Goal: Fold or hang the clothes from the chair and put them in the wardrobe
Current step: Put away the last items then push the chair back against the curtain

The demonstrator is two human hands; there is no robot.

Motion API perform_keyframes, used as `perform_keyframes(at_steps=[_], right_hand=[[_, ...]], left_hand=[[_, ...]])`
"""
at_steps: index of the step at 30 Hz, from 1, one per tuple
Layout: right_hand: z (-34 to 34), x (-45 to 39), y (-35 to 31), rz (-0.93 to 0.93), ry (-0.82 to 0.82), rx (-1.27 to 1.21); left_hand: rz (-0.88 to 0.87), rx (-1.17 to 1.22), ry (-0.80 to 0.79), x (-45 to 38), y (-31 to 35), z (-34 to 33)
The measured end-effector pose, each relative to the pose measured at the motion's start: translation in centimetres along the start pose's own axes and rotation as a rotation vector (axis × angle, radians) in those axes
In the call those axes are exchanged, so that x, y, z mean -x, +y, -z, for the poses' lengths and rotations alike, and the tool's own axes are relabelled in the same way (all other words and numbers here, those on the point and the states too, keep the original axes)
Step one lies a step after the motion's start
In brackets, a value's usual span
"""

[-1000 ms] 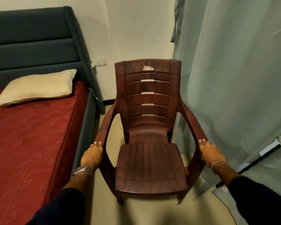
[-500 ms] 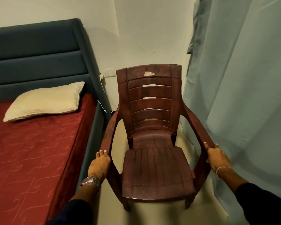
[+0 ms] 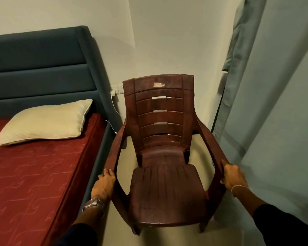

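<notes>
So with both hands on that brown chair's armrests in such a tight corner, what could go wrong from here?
Three things, probably. The chair sits close to the white cable hanging from the wall socket; pushing it further back might snag or pinch it. The right hand is next to the curtain, so fabric might catch on the armrest. The left hand has little room beside the bed frame and could get squeezed.

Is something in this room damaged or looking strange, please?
Yes. The brown plastic chair has a pale scuffed patch on its top backrest panel, like torn sticker residue or scraped plastic. Its seat holds no clothes. The left hand and right hand grip its armrests. Nothing looks spilled.
</notes>
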State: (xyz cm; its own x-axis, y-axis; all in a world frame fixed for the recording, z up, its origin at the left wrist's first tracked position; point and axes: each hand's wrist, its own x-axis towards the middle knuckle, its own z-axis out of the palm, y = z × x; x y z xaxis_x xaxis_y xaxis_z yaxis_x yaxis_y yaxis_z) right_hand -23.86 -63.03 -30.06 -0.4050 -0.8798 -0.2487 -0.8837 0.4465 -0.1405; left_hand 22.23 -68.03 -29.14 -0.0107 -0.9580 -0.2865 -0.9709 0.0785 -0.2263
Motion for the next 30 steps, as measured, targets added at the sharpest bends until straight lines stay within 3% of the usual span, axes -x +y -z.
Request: perform_keyframes(at_steps=[16,30], right_hand=[[2.8,-16.2,-5.0,0.123,0.063,0.067],[3.2,-22.5,-9.2,0.113,0.072,0.052]], left_hand=[[0.065,0.057,-0.007,-15.0,1.4,4.0],[0.012,0.087,-0.002,-22.8,-1.2,6.1]])
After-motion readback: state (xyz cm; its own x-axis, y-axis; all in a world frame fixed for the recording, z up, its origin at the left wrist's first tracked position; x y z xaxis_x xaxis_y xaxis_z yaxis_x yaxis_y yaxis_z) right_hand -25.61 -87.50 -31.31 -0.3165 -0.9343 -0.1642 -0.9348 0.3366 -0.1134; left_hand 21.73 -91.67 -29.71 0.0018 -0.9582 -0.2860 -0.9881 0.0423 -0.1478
